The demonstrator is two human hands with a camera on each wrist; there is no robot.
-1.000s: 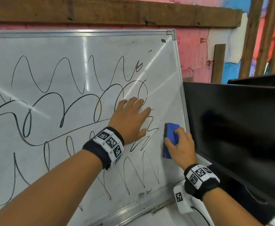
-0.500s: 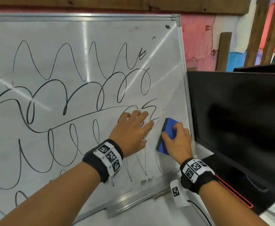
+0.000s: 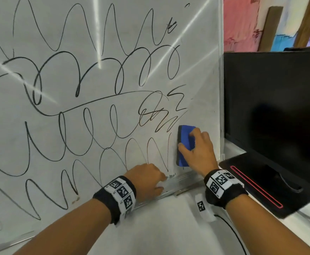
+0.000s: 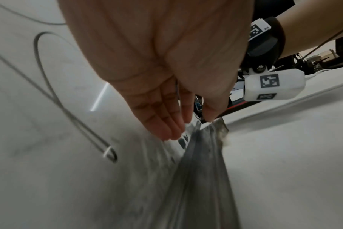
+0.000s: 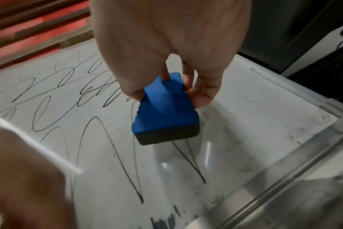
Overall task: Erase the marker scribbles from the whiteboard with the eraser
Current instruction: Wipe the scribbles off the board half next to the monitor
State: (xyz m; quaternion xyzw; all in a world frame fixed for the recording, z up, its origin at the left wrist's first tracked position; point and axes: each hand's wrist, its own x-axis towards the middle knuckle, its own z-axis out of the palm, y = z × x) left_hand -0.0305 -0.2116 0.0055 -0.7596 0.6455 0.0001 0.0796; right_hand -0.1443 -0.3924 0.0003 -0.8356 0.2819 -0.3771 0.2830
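The whiteboard [image 3: 40, 144] leans upright, covered with black marker scribbles [image 3: 88, 74]. My right hand [image 3: 196, 150] grips a blue eraser [image 3: 184, 137] with a black felt side, pressed flat on the board near its lower right corner. In the right wrist view the eraser [image 5: 164, 111] sits over thin zigzag lines, held between thumb and fingers. My left hand [image 3: 148, 179] rests at the board's bottom edge. The left wrist view shows its fingers [image 4: 164, 124] straight, tips touching the metal tray [image 4: 202, 170].
A black monitor [image 3: 275, 100] stands right beside the board's right frame [image 3: 220, 89], its base with a red stripe [image 3: 257, 186] on the white table [image 3: 159, 227]. A cable [image 3: 231, 232] trails over the table. Wooden planks and a pink wall lie behind.
My left hand slid down from the middle of the board to its bottom tray. The right hand with the eraser moved down toward the lower right corner. The view dropped lower on the board.
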